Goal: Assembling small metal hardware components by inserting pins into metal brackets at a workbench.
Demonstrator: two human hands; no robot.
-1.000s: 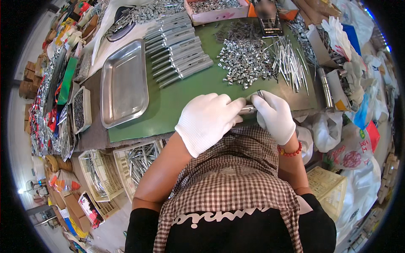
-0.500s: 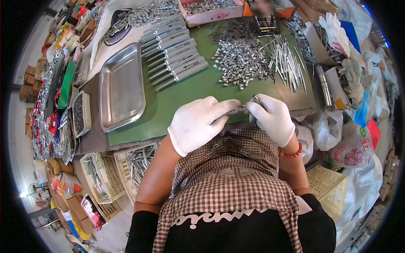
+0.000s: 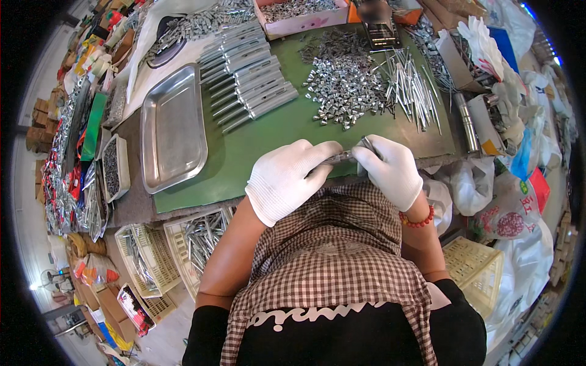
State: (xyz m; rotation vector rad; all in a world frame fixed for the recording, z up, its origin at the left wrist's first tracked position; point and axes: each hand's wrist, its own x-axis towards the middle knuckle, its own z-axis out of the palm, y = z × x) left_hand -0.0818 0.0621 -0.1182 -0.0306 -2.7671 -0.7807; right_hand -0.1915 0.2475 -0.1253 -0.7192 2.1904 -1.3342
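Both gloved hands had drifted slightly right since the earlier frame. We noted the left hand (image 3: 292, 177) and right hand (image 3: 390, 168) pinching a small metal rod (image 3: 342, 158) between them at the green mat's (image 3: 268, 131) near edge. The steel tray (image 3: 173, 128) lay empty; a pink box (image 3: 302, 15) held metal parts.

Slim silver metal rod (image 3: 343, 158), roughly level, pinched between gloved hands at green mat's near edge.

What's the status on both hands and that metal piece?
Left hand and right hand, both in white gloves, pinch a slim metal rod between them above the green mat. Pile of small metal parts beyond, untouched. Nothing in the way.
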